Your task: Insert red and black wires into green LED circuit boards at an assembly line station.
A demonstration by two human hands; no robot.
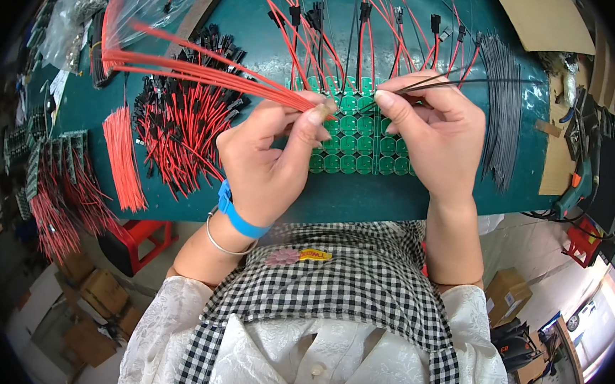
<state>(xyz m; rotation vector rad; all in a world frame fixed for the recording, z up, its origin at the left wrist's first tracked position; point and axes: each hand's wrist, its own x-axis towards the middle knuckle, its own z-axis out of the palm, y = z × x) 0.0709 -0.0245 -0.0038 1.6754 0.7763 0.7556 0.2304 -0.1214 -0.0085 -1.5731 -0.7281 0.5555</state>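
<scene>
Red wires (pixel 209 74) fanned out from my left hand (pixel 271 154), pinched in a bundle between thumb and fingers just over the green round circuit boards (pixel 357 144) on the bench (pixel 364 196). My right hand (pixel 433 133) was closed on a single thin black wire (pixel 472 80), its tip down near the boards. I judged the bundle could splay and snag the connector leads (pixel 361 32) already standing there, or the black wire might slip sideways off its pad.

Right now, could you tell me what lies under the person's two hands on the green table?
A panel of round green circuit boards lies under the left hand and right hand. Its lower rows show; the hands cover part of its sides and upper rows.
</scene>
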